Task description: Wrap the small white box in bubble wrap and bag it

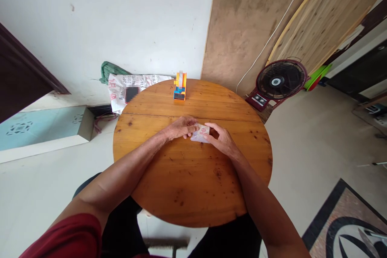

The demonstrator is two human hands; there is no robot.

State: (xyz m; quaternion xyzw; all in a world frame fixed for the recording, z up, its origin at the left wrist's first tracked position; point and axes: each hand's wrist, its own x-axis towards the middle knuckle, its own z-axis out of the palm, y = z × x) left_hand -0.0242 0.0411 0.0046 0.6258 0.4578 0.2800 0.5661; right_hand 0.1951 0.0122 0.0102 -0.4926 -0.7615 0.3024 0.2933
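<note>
A small whitish packet (202, 132) with reddish print is held just over the middle of the round wooden table (193, 185). It looks wrapped in something clear and shiny, and its kind cannot be made out. My left hand (181, 128) grips its left side, thumb on top and fingers curled beneath. From the right, my right hand (223, 139) holds the packet's edge between thumb and fingertips. Beyond both hands, near the far rim, stands an orange and blue tape dispenser (180, 96) with a roll of tape (181, 79) in it.
Behind the table's far left edge lie a white printed sack (116, 92) and a green bag (111, 71). A dark red fan (276, 82) stands past the right rim. A pale blue cabinet (42, 127) is at the left, and a white wall (136, 16) rises behind.
</note>
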